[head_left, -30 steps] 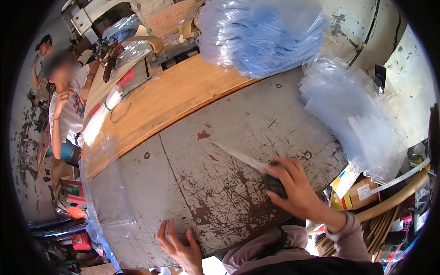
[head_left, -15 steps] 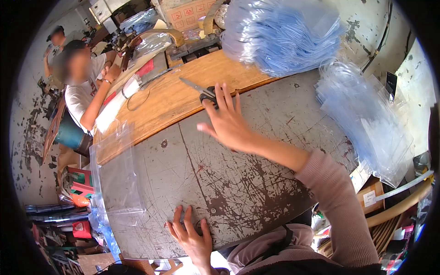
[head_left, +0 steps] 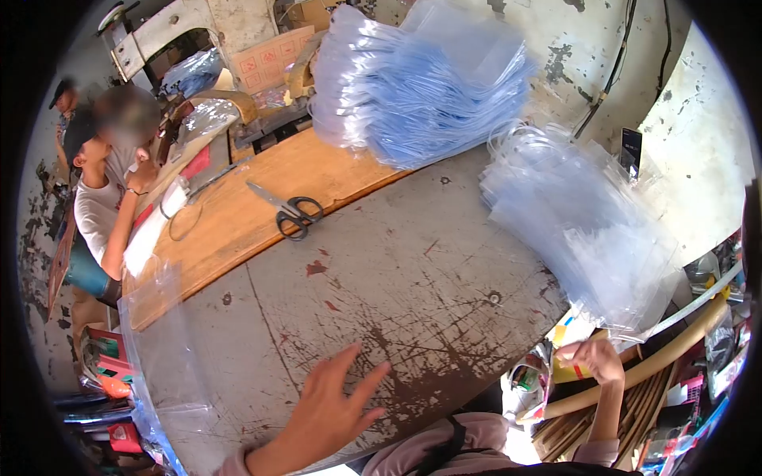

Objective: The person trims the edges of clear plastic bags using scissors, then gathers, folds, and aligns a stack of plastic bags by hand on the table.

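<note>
My left hand (head_left: 329,408) is over the near part of the worn grey tabletop (head_left: 381,262), fingers spread and holding nothing. Beyond the table's right edge, my right hand (head_left: 597,361) is raised just below the smaller stack of clear plastic bags (head_left: 579,222). Its fingers are curled; whatever they may hold does not show. Black-handled scissors (head_left: 287,211) lie across the wooden board's edge, away from both hands. A single clear plastic sheet or bag (head_left: 163,349) lies flat along the table's left side.
A large heap of bluish clear plastic bags (head_left: 429,87) rests at the back on the wooden board (head_left: 230,230). A person (head_left: 103,182) sits at the far left, with another behind. A phone (head_left: 631,151) leans by the wall. Rolls and sticks (head_left: 635,404) crowd the right.
My right hand has left the scissors and moved right and down past the table edge, its fingers curling. My left hand has lifted slightly, and the view has shifted right.
</note>
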The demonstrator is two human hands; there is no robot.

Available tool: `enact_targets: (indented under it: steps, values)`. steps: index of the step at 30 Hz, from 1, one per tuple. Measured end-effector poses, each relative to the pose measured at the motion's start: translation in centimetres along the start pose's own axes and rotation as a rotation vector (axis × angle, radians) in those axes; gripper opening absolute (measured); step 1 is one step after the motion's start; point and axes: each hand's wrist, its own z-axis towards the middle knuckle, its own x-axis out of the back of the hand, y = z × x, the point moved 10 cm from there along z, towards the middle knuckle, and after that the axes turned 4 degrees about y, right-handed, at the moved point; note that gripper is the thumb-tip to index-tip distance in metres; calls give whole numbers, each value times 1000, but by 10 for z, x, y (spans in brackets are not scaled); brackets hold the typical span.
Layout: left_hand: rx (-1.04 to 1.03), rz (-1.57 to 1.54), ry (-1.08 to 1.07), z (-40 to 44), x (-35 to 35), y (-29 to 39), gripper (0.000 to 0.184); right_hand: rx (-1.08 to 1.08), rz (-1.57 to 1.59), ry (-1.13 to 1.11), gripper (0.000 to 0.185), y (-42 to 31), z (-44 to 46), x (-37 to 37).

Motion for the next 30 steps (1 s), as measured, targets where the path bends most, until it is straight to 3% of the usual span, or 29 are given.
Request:
enact_targets:
  steps: [1,2,3,4,6,7,8,9,10,12,16,19,21,24,25,30]
  values:
    - [-73,-70,1,20,-5,15,63,-16,-111,475,33,15,-6,73]
    - [-144,-139,3,38,-12,31,65,183,258,719,31,31,-14,141]
    - [-200,-245,24,54,-18,46,68,369,441,584,31,24,-9,181]
    - [-257,-348,45,67,-26,62,72,447,538,682,31,20,-14,216]
    - [-275,-673,127,94,-48,85,80,480,582,852,32,21,-22,259]
    - [-267,-676,130,105,-56,99,80,486,581,897,32,22,-26,275]
    - [-150,-906,74,120,-70,103,85,482,577,921,32,23,-26,285]
    - [-28,-1132,21,133,-84,107,91,482,569,951,32,23,-27,292]
    - [-15,-1133,34,143,-92,116,91,480,563,961,32,23,-25,298]
    - [272,-1320,5,162,-124,110,102,481,552,971,32,19,-21,304]
    - [347,-1435,33,193,-150,121,96,474,516,971,32,9,-19,305]
    - [305,-1449,127,217,-145,122,99,484,486,972,32,1,-17,302]
    - [435,-1351,166,220,-146,119,108,487,452,968,32,-7,-18,297]
    - [456,-1409,211,226,-146,106,109,498,393,965,33,-16,-17,282]
    - [373,-1525,301,230,-139,102,106,507,373,959,33,-21,-16,276]
    - [552,-1606,187,198,-124,85,101,542,225,908,33,-47,-16,222]
